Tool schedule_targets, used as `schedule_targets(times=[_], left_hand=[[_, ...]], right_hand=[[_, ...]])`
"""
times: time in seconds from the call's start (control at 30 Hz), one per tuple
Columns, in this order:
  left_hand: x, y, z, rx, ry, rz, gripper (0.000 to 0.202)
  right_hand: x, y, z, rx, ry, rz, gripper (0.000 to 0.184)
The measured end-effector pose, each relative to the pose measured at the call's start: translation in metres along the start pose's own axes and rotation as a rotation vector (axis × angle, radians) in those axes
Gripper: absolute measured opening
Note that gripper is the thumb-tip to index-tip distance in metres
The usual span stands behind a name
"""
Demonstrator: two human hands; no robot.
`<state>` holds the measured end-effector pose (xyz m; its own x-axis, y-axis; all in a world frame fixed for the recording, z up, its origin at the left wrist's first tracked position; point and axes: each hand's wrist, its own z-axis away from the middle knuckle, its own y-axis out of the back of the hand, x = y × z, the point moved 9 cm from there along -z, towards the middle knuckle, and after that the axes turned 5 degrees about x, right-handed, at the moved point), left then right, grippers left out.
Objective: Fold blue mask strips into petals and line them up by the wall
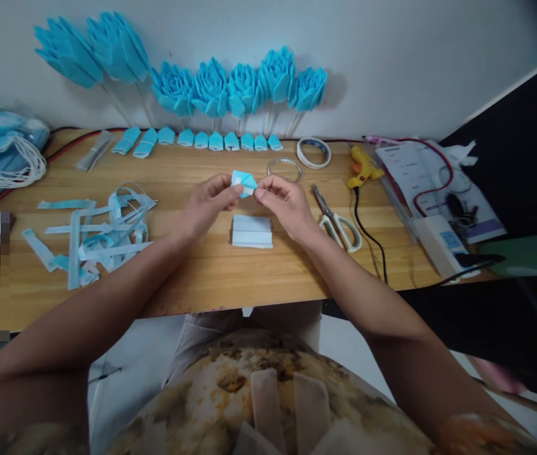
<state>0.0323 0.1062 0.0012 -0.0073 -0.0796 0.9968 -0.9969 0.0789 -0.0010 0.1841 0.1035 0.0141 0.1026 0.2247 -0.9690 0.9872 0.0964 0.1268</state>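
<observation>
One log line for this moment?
left hand: pinching blue piece | right hand: pinching it too | below: folded stack | right: scissors

head camera looks forward and down, close over the wooden table [211, 278].

A small light-blue folded fabric piece [244, 183], creased into an angular shape with a pale inner face showing, is pinched between the fingertips of the left hand [206, 203] and the right hand [284, 203], held just above the desk [211, 272].
</observation>
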Motion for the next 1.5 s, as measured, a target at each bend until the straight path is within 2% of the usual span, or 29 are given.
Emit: schedule_targets(times=[0.2,0.53,0.87,1.03,1.13,1.23,1.3,1.4,1.5], left_hand=[[0.003,-0.001,0.002,-0.012,-0.018,-0.014,0.024],[0.004,-0.006,0.003,-0.058,-0.024,0.047,0.021],[0.003,-0.003,0.001,-0.042,0.0,0.044,0.025],[0.004,-0.002,0.001,-0.042,0.01,0.006,0.027],[0.005,0.002,-0.001,-0.014,0.009,0.031,0.026],[0.011,0.013,-0.001,0.086,-0.06,0.063,0.021],[0.02,0.018,0.001,0.137,-0.156,-0.009,0.017],[0.031,0.011,0.007,0.12,-0.301,-0.196,0.012],[0.035,0.005,0.012,0.107,-0.391,-0.319,0.008]], right_hand=[[-0.004,-0.006,0.004,-0.089,-0.006,-0.006,0.028],[-0.004,-0.009,0.003,-0.071,0.015,0.118,0.027],[-0.001,-0.009,0.003,-0.152,-0.035,0.027,0.025],[0.001,-0.006,0.001,-0.112,-0.035,0.043,0.028],[0.0,-0.001,-0.001,-0.038,-0.028,0.046,0.026],[-0.002,0.006,-0.003,0.054,-0.015,0.056,0.024],[-0.003,0.008,-0.002,0.081,-0.005,0.083,0.023],[-0.006,0.005,-0.001,0.076,0.027,0.123,0.022],[-0.01,0.002,0.001,0.067,0.073,0.159,0.021]])
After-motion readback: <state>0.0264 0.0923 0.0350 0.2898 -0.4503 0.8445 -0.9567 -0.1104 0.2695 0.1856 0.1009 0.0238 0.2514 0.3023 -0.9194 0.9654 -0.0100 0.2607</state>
